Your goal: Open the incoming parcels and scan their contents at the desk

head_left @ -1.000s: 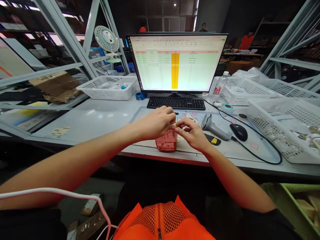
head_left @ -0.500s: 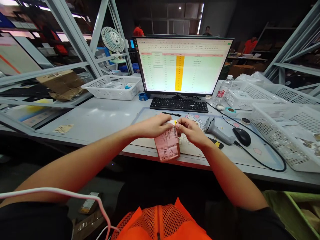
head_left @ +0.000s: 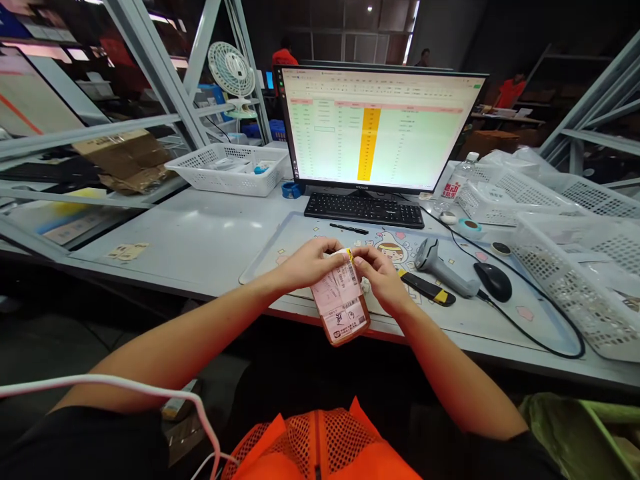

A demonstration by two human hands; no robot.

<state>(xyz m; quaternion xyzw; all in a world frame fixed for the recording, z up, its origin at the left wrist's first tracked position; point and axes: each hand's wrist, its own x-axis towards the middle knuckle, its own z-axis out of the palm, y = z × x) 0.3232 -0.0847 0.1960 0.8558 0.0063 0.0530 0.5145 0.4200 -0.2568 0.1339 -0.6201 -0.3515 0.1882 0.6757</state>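
Between my hands, over the desk's front edge, is a small brown parcel with a pinkish shipping label (head_left: 341, 300); its lower end tilts toward me. My left hand (head_left: 313, 263) is closed on its upper left side. At the upper right corner, my right hand (head_left: 381, 275) pinches the parcel near a small yellow strip (head_left: 350, 255). The undersides of both hands' fingers are partly hidden. Right of my right hand lie a black and yellow box cutter (head_left: 427, 288) and a grey barcode scanner (head_left: 445, 267) on the desk mat.
A monitor (head_left: 380, 127) stands behind a black keyboard (head_left: 364, 210), with a pen (head_left: 349, 229) in front. A mouse (head_left: 493, 281) and its cable lie at right, beside white baskets (head_left: 555, 280). Another white basket (head_left: 227, 177) and a fan (head_left: 231, 70) are at left. People stand in the background.
The parcel and both hands have come lower and nearer to me, and more of the label shows. The camera view has shifted slightly, and the box cutter is now more visible.
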